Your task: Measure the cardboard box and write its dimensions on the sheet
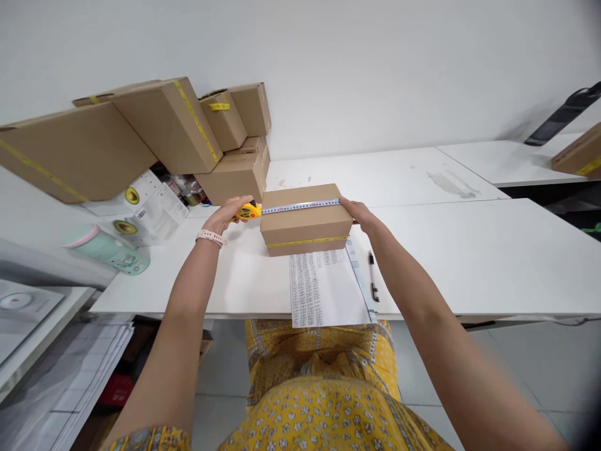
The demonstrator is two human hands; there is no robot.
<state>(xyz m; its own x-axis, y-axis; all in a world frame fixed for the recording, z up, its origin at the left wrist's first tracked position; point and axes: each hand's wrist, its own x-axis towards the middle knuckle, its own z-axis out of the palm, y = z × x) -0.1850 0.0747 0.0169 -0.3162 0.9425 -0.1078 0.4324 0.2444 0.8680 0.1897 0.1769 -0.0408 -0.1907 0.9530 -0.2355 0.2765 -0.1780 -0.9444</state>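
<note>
I have the left hand (230, 213) curled round a yellow tape measure (248, 210), the right hand (360, 214) part-closed on the right end of the cardboard box (305, 227) at frame centre, the tape blade (300, 207) across its top; a printed sheet (335, 291) lies below, cartons (169, 125) upper left.

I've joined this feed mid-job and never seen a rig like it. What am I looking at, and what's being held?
There's no machine here: these are a person's own bare hands. The single picture comes from a camera worn on their head, looking forward and down. The left hand holds a yellow tape measure, its blade stretched across the top of a box. The right hand is at the blade's far end, against the box's right end; its exact grip is hard to tell. On the table, nearer the person, are a printed sheet and a pen. More boxes are stacked at the back left.
</note>
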